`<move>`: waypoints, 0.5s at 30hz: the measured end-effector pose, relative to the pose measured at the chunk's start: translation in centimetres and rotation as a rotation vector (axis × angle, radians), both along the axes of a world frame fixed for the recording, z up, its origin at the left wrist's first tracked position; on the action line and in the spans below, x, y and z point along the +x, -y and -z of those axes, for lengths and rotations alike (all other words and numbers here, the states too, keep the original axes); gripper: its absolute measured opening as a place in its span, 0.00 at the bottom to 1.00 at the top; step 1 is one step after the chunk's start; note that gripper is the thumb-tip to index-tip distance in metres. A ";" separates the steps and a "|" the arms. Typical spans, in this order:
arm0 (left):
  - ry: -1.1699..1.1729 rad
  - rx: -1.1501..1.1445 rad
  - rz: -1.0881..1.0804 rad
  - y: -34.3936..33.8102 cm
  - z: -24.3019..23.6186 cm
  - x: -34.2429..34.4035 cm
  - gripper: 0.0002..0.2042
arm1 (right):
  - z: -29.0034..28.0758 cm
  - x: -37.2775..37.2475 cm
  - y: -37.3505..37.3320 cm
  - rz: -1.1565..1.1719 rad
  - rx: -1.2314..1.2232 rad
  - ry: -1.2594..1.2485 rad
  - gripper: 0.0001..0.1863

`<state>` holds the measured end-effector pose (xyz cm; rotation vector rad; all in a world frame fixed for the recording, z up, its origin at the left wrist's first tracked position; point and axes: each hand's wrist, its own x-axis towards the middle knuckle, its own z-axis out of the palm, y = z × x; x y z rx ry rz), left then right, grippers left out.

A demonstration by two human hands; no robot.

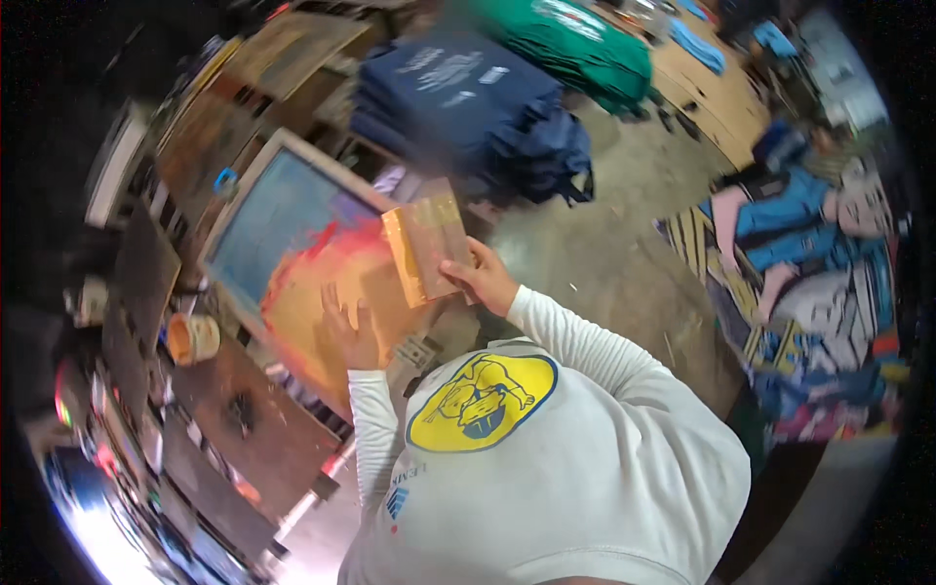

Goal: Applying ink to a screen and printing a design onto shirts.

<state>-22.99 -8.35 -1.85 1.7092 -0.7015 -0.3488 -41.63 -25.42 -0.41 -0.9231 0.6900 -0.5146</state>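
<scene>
A screen-printing frame (236, 220) lies tilted on the rack in front of me, its mesh blue at the far left with a broad smear of orange and red ink toward me. My left hand (343, 330) is open over the orange area, fingers spread; whether it touches the mesh I cannot tell. My right hand (483, 276) grips a flat rectangular tool (429, 234), wooden or cardboard-coloured with an orange-coated left edge, held above the frame's right side.
Piled navy shirts (458, 102) and green shirts (565, 44) sit beyond the frame. Brown platens (239, 439) and a bucket (193, 339) are at left. A wooden table (707, 102) stands at upper right, a cartoon-printed panel (809, 283) at right, concrete floor (604, 244) between.
</scene>
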 end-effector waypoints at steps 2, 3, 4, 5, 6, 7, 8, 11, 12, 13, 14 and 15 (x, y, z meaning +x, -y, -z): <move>-0.129 -0.120 0.157 0.6 0.1 0.2 0.43 | -0.5 -1.3 -1.6 0.077 -0.019 0.015 0.26; -0.167 -0.087 0.245 0.6 0.2 0.2 0.46 | -0.7 -2.1 -2.5 0.123 -0.030 0.013 0.26; -0.169 -0.085 0.304 0.6 0.3 0.2 0.46 | -0.9 -2.8 -3.5 0.170 -0.042 0.011 0.26; -0.163 -0.084 0.370 0.4 0.4 0.4 0.47 | -1.0 -3.3 -5.0 0.232 -0.082 0.032 0.25; -0.161 -0.113 0.437 0.1 0.6 0.4 0.47 | -1.0 -3.9 -6.4 0.287 -0.140 0.070 0.24; -0.163 -0.091 0.478 -0.4 0.7 0.3 0.47 | -1.1 -4.4 -7.8 0.336 -0.121 0.047 0.25; -0.172 -0.092 0.534 -1.0 0.9 0.4 0.47 | -1.1 -4.8 -9.4 0.378 -0.125 0.036 0.25; -0.216 -0.073 0.665 -2.1 1.6 0.0 0.46 | -0.9 -6.8 -14.1 0.527 -0.006 0.178 0.26; -0.249 -0.056 0.693 -2.8 1.8 -0.3 0.45 | -0.7 -7.3 -15.7 0.558 0.010 0.142 0.26; -0.257 -0.046 0.718 -3.3 2.0 -0.8 0.45 | -0.7 -7.9 -16.9 0.595 0.013 0.120 0.26; -0.275 -0.056 0.749 -3.5 2.1 -1.4 0.45 | -0.7 -8.5 -17.8 0.634 0.013 0.109 0.26; -0.285 -0.074 0.781 -3.4 2.1 -1.9 0.45 | -0.8 -9.1 -18.5 0.659 -0.001 0.104 0.26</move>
